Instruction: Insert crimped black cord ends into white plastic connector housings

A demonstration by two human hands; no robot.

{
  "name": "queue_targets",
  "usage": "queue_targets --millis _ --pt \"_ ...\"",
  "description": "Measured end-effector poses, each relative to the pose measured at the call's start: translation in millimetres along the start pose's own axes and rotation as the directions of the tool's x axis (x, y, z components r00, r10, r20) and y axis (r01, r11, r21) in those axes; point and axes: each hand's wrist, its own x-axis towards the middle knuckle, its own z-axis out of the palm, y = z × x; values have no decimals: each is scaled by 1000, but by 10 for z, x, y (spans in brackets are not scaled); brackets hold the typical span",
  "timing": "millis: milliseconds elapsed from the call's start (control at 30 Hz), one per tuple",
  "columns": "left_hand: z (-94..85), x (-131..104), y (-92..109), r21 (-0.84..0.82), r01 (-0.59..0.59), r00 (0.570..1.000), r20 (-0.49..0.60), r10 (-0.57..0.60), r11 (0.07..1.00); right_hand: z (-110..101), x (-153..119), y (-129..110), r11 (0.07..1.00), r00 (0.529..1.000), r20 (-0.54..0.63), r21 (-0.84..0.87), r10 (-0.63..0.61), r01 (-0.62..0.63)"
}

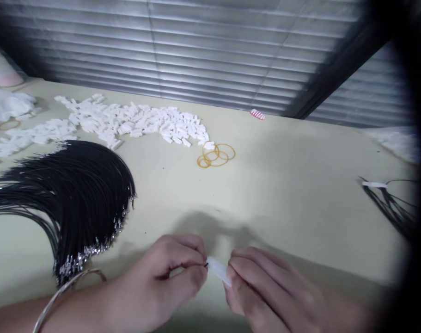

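Rubber bands (216, 159) beside scattered white pieces (134, 120)

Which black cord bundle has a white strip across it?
The smaller bundle at the far right, with the white strip near its upper end. The large fanned bundle at left shows silvery tips and no strip.

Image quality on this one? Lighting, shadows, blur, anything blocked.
Head view: blinds bright and washed out; soft shadows on the table beyond both hands; right edge blacked out by a blurred dark shape; left hand and right hand slightly soft; white pieces readable.
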Motion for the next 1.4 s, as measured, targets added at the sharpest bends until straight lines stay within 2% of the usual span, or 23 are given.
queue_targets --millis 67,100,300,467,633,833,933,1067,1233,1400 --pt "-4 -6 -6 17 18 1000 9 -18 1000 -14 50 14 974 987 17 -165 -157 158" --pt "-5 -7 -8 22 19 1000 12 -20 1000 -19 71 17 959 981 26 -209 -192 194" --pt "-13 0 6 12 1 1000 0 -1 1000 -6 95 25 963 981 78 -193 -177 189" --pt "-17 -4 -16 43 67 997 26 -68 997 35 76 47 989 994 -40 -112 -98 93" --pt "-19 -6 -26 42 -25 997 80 22 999 -20 134 37 999 996 81 -17 -36 38" --pt "-15 -8 8 65 17 988 153 -26 998 -35 123 44 991 994 36 -85 -101 104" --pt "5 -12 5 89 14 991 133 -26 996 -8 88 46 985 990 23 -103 -138 140" --pt "38 -6 1 113 -20 997 71 12 993 9 82 48 989 992 84 -108 -92 101" --pt "31 -14 -37 59 -37 999 20 36 998 3 103 57 995 997 7 -67 -77 77" --pt "-15 -33 -53 -28 76 996 39 -75 997 -34 102 69 997 994 81 -29 -72 75"
